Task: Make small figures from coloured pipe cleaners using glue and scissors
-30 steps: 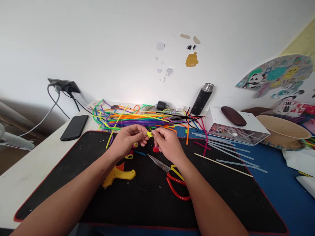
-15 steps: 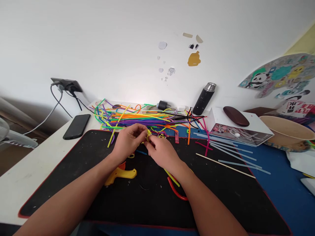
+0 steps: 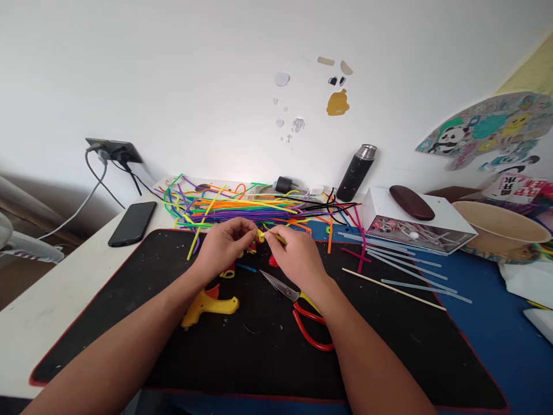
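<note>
Over the black mat [image 3: 259, 357], my left hand [image 3: 222, 248] pinches a small twisted piece of yellow pipe cleaner [image 3: 261, 235]. My right hand [image 3: 298, 256] grips the same piece from the other side, thumb and forefinger closed. Red and yellow bits show partly below the fingers. Red-handled scissors [image 3: 280, 285] lie under my right hand, blades pointing up and left. A yellow plastic tool [image 3: 216, 305] with an orange part, apparently a glue gun, lies below my left wrist, partly hidden by the forearm. A short blue strip [image 3: 246, 267] rests between the hands.
A heap of coloured pipe cleaners [image 3: 246, 208] runs along the wall. A phone [image 3: 132, 223] lies left. On the right are a black flask [image 3: 356, 173], a white box [image 3: 449, 222] topped by a dark case [image 3: 412, 202], translucent sticks [image 3: 410, 268], a wooden stick [image 3: 393, 289] and a bowl [image 3: 496, 225].
My right hand has turned and shifted slightly right and up, uncovering the scissors' blades and a red piece. My left hand keeps its pinch. The view has shifted slightly.
</note>
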Motion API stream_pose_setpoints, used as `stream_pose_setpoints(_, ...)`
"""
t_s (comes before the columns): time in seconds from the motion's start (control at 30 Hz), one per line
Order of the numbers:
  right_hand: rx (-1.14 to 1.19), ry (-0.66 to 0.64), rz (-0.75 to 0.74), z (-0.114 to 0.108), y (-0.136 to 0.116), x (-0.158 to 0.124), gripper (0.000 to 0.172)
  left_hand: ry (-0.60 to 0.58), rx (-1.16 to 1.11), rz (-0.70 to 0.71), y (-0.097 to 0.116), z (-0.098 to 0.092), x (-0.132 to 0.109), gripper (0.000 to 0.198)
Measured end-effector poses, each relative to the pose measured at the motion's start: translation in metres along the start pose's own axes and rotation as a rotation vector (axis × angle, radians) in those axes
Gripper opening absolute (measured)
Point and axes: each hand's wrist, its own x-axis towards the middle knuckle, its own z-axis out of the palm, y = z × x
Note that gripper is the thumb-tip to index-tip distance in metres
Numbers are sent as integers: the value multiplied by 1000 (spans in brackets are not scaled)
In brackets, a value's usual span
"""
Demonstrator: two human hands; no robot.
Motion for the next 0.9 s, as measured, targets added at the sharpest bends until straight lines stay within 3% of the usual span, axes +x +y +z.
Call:
stream_pose_setpoints(0.17,257,-18,96,0,5,2,27,-83,-368,-134,7,0,3,29)
stream_pose_setpoints(0.37,340,-115,121,7,1,0,32,-17,-589,-205,7,5,4,31)
stream_pose_setpoints(0.67,195,-171,89,17,-6,-3,33,34,-143,-10,5,5,-5,20)
stream_pose_setpoints(0.9,268,-159,59,16,-9,-4,42,80,94,78,9,4,-7,15)
